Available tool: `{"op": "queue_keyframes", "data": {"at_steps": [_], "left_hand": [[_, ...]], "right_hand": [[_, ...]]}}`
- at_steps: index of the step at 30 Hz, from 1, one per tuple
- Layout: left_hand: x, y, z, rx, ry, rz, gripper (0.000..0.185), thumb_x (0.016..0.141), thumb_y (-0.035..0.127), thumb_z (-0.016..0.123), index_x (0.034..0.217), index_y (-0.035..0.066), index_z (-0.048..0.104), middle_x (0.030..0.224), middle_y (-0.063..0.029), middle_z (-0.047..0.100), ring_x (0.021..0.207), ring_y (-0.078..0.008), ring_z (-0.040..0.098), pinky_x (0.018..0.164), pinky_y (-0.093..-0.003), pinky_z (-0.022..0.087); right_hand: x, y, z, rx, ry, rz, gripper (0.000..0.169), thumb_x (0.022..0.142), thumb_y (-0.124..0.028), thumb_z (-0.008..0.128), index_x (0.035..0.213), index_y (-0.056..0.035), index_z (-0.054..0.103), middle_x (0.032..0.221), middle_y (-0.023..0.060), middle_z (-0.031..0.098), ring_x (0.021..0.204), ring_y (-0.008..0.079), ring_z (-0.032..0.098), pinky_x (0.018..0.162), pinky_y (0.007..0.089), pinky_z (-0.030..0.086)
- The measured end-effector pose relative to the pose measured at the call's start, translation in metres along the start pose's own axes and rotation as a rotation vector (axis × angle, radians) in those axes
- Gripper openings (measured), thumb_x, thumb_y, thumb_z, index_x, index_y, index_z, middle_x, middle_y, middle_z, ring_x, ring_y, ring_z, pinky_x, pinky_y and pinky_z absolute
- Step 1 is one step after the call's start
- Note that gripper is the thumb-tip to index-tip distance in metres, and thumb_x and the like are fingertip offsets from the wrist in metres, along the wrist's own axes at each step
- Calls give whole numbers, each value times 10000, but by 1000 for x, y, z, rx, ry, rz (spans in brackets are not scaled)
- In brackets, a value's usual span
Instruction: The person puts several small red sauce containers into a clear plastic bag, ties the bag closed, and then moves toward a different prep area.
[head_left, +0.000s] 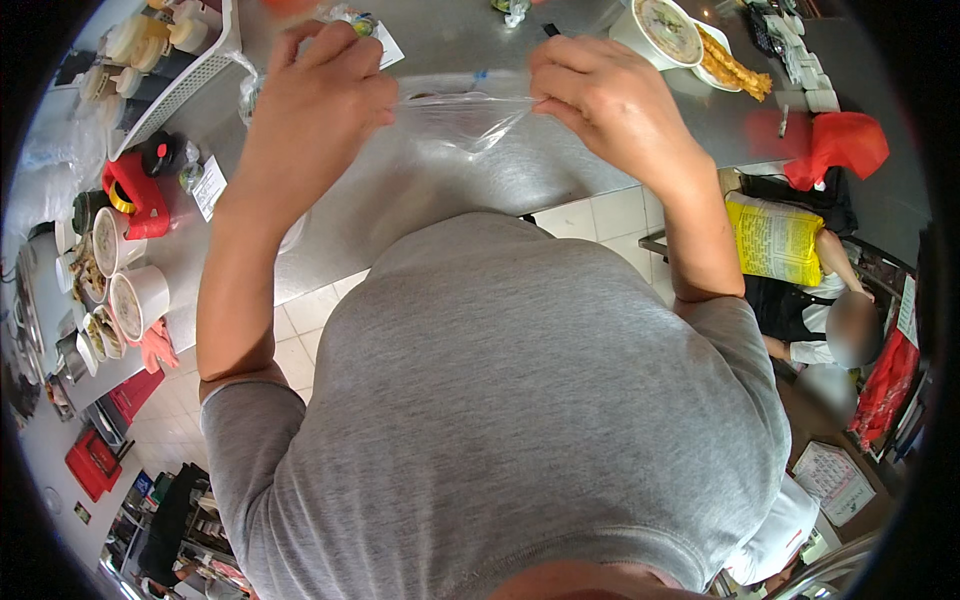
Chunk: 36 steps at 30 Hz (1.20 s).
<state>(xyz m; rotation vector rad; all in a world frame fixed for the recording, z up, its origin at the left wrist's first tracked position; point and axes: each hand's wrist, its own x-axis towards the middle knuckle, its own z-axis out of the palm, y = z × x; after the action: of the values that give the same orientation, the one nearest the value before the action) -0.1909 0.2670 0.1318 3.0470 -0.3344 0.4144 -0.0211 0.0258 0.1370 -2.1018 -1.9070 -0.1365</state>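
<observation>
A thin clear plastic sheet or bag is stretched between my two hands above the steel table, its middle sagging to a point. My left hand pinches its left end, and my right hand pinches the right end. Just beyond my right hand stands a white tub of soup or porridge, beside a white tray of fried dough sticks. Past my left hand lie a small knotted plastic bag and a white paper slip. Part of the table behind the plastic shows through it.
A white basket of sauce bottles stands at left, near a red tape dispenser. Filled white tubs stand nearer the left edge. At right are a red plastic bag, a yellow bag and another person.
</observation>
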Motion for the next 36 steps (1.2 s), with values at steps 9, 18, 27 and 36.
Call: {"op": "queue_keyframes", "data": {"at_steps": [9, 18, 27, 36], "left_hand": [[-15, 2, -9, -297, 29, -28, 260, 662, 101, 802, 839, 88, 612, 1143, -33, 579, 1161, -292, 517, 1013, -446, 391], [-15, -7, 1, -90, -84, -12, 248, 640, 12, 756, 827, 65, 602, 1179, -45, 575, 1175, -298, 520, 999, -441, 428], [-37, -24, -41, -289, 118, -167, 339, 677, 56, 798, 984, 77, 657, 1179, -73, 616, 1132, -278, 561, 987, -398, 439], [-50, 15, 103, -1247, 296, -586, 310, 840, 234, 801, 1064, 67, 666, 1058, 3, 634, 1007, -113, 554, 875, -294, 419]], "right_hand": [[3, -25, -12, 265, 125, 106, 189, 754, -126, 772, 902, -66, 671, 1191, 40, 645, 968, 263, 640, 803, 361, 531], [6, -14, 21, 37, 96, -34, 129, 772, -140, 762, 817, -86, 654, 1190, 26, 649, 958, 256, 601, 778, 380, 511], [-5, -9, 10, 151, 147, 46, 111, 769, -115, 762, 817, -98, 663, 1198, 23, 646, 1009, 262, 621, 836, 364, 508], [-8, -16, 114, 1097, 250, 400, 310, 805, -155, 828, 1007, -68, 611, 1265, 112, 610, 1220, 222, 547, 1083, 366, 380]]}}
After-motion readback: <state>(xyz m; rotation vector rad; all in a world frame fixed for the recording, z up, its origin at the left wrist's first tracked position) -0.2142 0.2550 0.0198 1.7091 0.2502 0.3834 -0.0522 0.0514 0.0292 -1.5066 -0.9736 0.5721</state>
